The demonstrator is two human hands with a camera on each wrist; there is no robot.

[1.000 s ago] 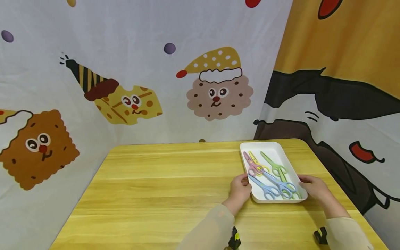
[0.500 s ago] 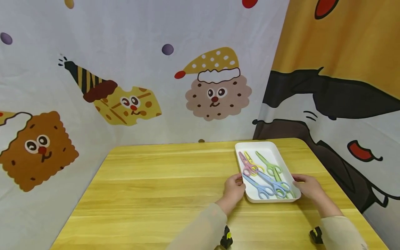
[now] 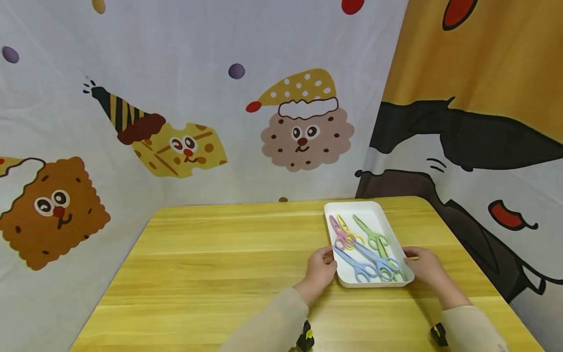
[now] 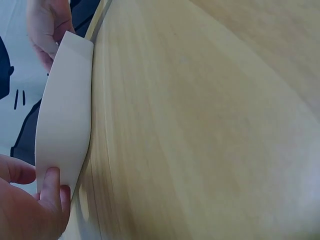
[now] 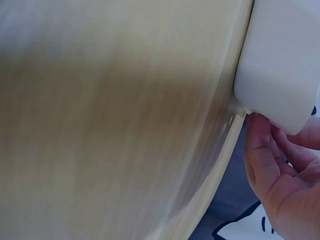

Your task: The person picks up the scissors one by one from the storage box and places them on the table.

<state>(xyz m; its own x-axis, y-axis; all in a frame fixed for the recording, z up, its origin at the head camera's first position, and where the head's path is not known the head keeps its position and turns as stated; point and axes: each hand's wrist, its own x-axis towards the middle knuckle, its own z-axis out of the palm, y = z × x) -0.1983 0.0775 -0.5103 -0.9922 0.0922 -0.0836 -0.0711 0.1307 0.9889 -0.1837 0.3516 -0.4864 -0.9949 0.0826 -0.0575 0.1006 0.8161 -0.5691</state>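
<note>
A white tray [image 3: 367,208] lies at the right of the table, holding several plastic scissors: pink [image 3: 343,235], yellow, green [image 3: 373,234] and blue [image 3: 358,267]. My left hand [image 3: 319,271] grips its left side, fingers curled at the wall, as the left wrist view shows with the tray [image 4: 65,110] and hand [image 4: 30,205]. On the opposite side my right hand [image 3: 425,266] grips the tray's right wall; the right wrist view has that hand [image 5: 287,175] with fingers at the tray's [image 5: 280,60] lower edge and thumb on its side.
The wooden table [image 3: 211,264] extends to the left of the tray. Behind it hangs a light curtain [image 3: 193,58] with cartoon prints, and at the right is an orange, black and white printed part [image 3: 492,54]. Dark wrist devices [image 3: 305,336] sit at both sleeves.
The tray with its scissors has shifted left across the table, both hands moving with it and keeping their grip. The scissors lie in much the same arrangement.
</note>
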